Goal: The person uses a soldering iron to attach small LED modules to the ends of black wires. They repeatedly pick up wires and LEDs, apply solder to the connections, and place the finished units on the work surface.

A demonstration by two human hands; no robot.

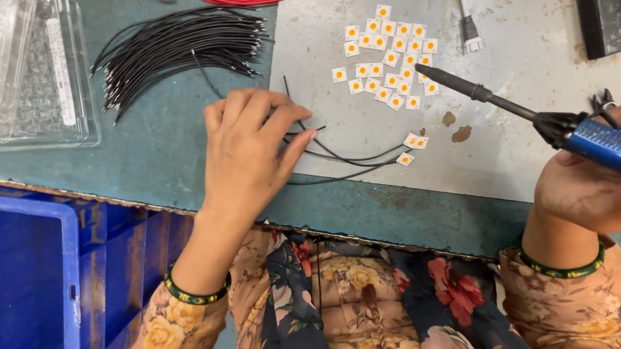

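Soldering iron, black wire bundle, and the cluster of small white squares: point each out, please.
soldering iron (610, 148): head view, on its blue handle in the right hand.
black wire bundle (176, 53): head view, mid-bundle.
white squares (389, 60): head view, centre of the cluster.

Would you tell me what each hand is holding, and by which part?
The right hand grips a soldering iron by its blue handle. The left hand holds nothing; its fingertips press thin black wires onto the mat.

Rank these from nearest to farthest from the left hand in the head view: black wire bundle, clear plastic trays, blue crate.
From the left hand:
1. Black wire bundle, just above the hand.
2. Blue crate, lower left.
3. Clear plastic trays, upper left corner; close to the crate's distance, hard to separate.
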